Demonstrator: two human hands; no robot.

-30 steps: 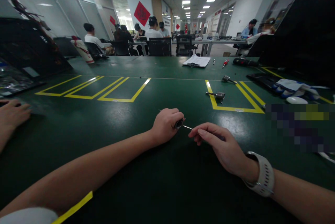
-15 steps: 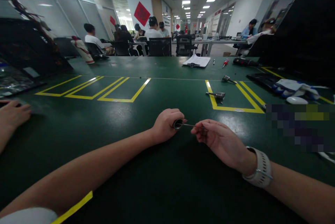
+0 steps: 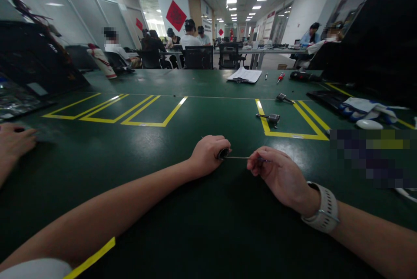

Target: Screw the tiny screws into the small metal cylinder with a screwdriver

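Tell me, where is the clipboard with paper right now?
The clipboard lies far across the green table, right of centre, just left of a red-handled screwdriver.

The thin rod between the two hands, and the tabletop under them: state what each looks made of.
Thin rod: likely bare metal, grey with a dull shine, though small and blurred. Tabletop: dark green mat, perhaps rubber or vinyl, semi-matte with soft reflections of the ceiling lights.

On the table (image 3: 137,148), the left hand (image 3: 206,155) is set just left of the right hand (image 3: 280,174), with a thin rod (image 3: 239,157) spanned between them. Farther off to the right, a small hammer (image 3: 269,117) is laid, a second hammer (image 3: 284,97) behind it, and a clipboard (image 3: 245,75) farther still. Another person's hand (image 3: 14,140) is rested at the far left edge.
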